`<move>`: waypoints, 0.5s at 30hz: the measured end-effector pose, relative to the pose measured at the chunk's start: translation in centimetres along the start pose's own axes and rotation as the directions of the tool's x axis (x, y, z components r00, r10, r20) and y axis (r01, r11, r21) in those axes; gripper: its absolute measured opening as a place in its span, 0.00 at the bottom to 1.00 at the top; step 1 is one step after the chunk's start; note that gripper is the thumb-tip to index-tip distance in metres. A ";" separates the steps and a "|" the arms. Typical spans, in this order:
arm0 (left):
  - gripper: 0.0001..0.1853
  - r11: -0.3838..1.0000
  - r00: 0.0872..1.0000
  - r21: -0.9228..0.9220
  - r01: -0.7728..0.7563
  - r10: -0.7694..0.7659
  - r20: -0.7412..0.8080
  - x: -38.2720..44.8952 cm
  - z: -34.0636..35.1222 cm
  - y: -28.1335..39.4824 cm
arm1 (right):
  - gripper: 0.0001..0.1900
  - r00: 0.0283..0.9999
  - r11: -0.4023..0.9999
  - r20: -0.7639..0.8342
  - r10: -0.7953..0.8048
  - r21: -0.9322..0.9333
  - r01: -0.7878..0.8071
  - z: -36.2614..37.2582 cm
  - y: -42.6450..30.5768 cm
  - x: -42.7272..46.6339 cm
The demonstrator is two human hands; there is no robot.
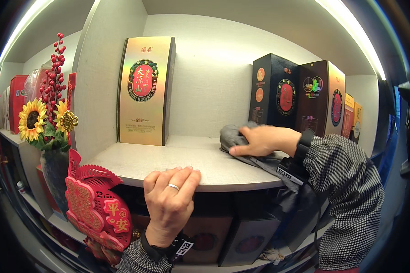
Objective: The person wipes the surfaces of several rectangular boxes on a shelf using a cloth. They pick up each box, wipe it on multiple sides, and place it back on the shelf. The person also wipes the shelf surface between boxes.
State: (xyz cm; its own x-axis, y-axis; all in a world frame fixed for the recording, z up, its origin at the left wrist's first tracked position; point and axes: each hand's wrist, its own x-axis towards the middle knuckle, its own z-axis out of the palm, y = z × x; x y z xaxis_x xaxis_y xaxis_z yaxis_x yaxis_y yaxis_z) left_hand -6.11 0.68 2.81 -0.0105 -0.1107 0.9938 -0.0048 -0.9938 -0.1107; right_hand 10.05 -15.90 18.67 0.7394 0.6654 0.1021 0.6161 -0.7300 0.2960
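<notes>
My right hand (264, 139) presses a crumpled grey cloth (233, 135) onto the pale shelf (123, 163), and part of the cloth hangs over the front edge. It is slightly blurred. Close behind it stand a black wine box (271, 90) and a dark box with a gold side (314, 99). The fingers of my left hand (171, 201), one wearing a ring, curl over the shelf's front edge; its thumb is hidden. Further back on the left, a tall gold wine box (144, 92) stands upright near the divider wall.
Left of the divider (104, 68), a dark vase (54, 170) holds sunflowers (32, 119) and red berry stems (57, 65). A red hanging ornament (99, 211) dangles near my left forearm. More boxes (249, 239) and a pale crumpled cloth (271, 255) occupy the lower shelf.
</notes>
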 end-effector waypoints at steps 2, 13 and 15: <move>0.16 1.000 1.000 -0.008 -0.005 0.005 -0.003 -0.1 0.1 -0.1 | 0.56 0.991 1.000 0.131 -0.022 0.019 0.019 0.9 0.4 2.4; 0.10 0.993 0.997 0.079 -0.082 0.082 0.001 -0.8 0.6 -1.1 | 0.35 0.918 0.901 0.010 -0.397 0.193 0.388 1.6 -7.4 18.9; 0.13 0.997 0.998 0.048 -0.067 0.067 0.002 -0.8 0.7 -1.0 | 0.34 0.892 0.876 -0.006 -0.453 0.180 0.447 1.3 -8.6 19.0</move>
State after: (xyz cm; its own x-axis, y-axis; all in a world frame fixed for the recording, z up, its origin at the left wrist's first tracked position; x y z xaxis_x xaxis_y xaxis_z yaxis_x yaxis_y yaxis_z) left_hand -5.42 1.76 2.18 -0.0090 -0.1766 0.9842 0.0439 -0.9834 -0.1760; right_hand 19.15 2.76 16.85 0.3785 0.9249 -0.0371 0.9190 -0.3707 0.1343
